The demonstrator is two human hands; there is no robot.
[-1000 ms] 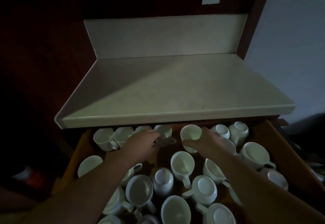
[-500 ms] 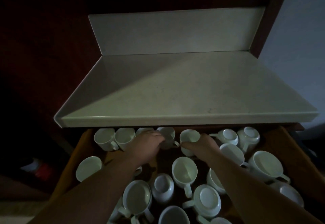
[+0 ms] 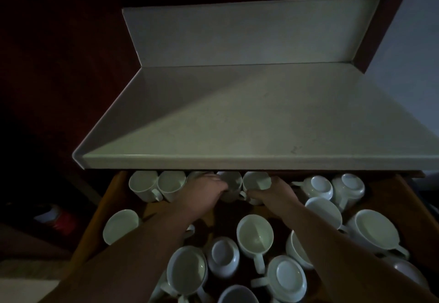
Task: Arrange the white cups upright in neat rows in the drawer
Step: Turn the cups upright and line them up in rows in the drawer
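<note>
An open wooden drawer [image 3: 413, 198] holds many white cups. Along its back edge stands a row of upright cups, among them two at the left [image 3: 143, 185] [image 3: 171, 185]. My left hand [image 3: 204, 192] grips an upright cup [image 3: 231, 185] in that row. My right hand [image 3: 273, 193] grips the cup beside it [image 3: 255, 182], also upright. The two held cups stand side by side, close together. Two upside-down cups [image 3: 320, 186] [image 3: 351, 185] sit at the back right. Nearer me lie several jumbled cups, such as an upright one [image 3: 255, 235] and an inverted one [image 3: 223, 256].
A pale countertop [image 3: 237, 124] overhangs the back of the drawer and hides the rear of the back row. A dark wall stands at the left. A red and white object [image 3: 55, 219] lies on the floor at the left.
Both hands have pushed their cups farther back under the countertop edge and closer together. The view has tilted down and shifted left.
</note>
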